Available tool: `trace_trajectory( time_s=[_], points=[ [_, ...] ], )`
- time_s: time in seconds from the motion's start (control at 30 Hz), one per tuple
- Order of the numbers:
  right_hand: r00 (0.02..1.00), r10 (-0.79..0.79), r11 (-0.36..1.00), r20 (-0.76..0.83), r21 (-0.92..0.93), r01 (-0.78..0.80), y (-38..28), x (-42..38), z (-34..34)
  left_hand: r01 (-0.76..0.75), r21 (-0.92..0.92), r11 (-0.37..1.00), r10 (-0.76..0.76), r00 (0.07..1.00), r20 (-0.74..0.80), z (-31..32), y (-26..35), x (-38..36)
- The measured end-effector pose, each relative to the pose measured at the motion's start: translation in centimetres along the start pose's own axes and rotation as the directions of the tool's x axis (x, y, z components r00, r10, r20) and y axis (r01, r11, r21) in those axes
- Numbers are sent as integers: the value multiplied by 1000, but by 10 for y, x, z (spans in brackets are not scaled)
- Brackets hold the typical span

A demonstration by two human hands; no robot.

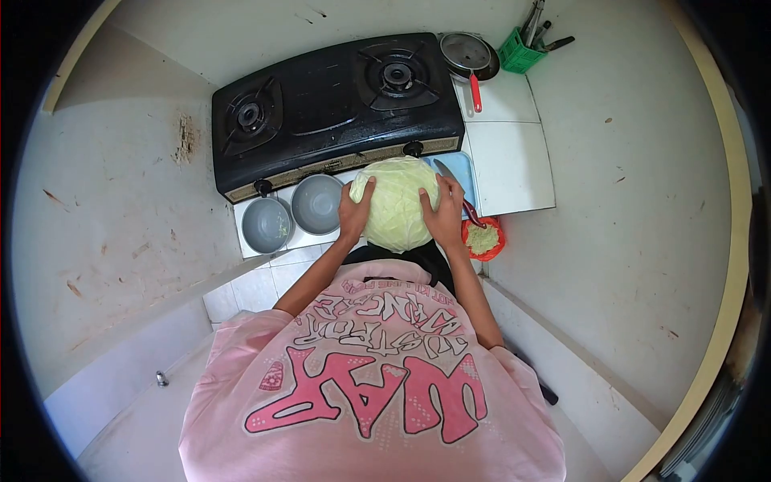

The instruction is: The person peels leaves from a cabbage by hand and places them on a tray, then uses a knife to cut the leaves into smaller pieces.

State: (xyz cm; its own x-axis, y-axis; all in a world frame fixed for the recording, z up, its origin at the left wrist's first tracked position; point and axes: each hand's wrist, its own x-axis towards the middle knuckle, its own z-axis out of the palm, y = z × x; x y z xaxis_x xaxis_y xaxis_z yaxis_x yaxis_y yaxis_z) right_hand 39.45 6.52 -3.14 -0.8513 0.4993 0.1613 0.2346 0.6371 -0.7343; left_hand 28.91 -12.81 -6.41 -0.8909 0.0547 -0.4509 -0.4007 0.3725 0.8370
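A large pale-green cabbage (393, 205) is gripped from both sides in front of my body. My left hand (355, 210) presses against its left side, thumb lying over the front of it. On the opposite side my right hand (444, 213) curls round the cabbage, thumb on its surface. Just beyond my right hand lies a knife (451, 178) with a dark reddish handle, partly hidden by that hand, on a blue cutting board (470, 165). The cabbage covers much of the board.
A black two-burner gas stove (329, 104) stands behind. Two grey bowls, one nearer (267, 225) and one larger (317, 204), sit left. Right are a red bag (488, 251) of shredded pieces, a red-handled pan (466, 52) and a green utensil basket (520, 53). Walls flank both sides.
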Motion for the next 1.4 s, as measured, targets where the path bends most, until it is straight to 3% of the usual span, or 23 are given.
trace_trajectory(
  time_s=[0.37,0.47,0.67,0.77,0.97,1.17,1.27,1.4],
  points=[
    [993,11,1000,-120,17,-10,-13,-12,4,78,6,997,-78,996,51,-4,-3,7],
    [988,87,994,-131,78,-77,-13,-11,6,108,0,994,-108,992,70,-6,3,2],
    [940,336,929,-51,182,-322,3,13,12,74,-7,997,-73,990,118,-8,5,1],
    [937,341,911,-79,272,-309,3,20,14,70,7,997,-71,990,126,-8,2,4],
    [919,393,894,-10,236,-380,3,25,9,42,-38,998,-36,990,134,-8,-1,5],
    [879,466,802,102,372,-468,-4,28,-2,73,-53,996,-65,988,141,-8,4,3],
    [885,439,707,156,547,-448,-5,22,-3,65,-47,997,-58,988,146,-8,2,5],
    [936,332,815,118,463,-347,-7,0,-7,100,-67,993,-89,985,146,-7,5,3]
  ],
)
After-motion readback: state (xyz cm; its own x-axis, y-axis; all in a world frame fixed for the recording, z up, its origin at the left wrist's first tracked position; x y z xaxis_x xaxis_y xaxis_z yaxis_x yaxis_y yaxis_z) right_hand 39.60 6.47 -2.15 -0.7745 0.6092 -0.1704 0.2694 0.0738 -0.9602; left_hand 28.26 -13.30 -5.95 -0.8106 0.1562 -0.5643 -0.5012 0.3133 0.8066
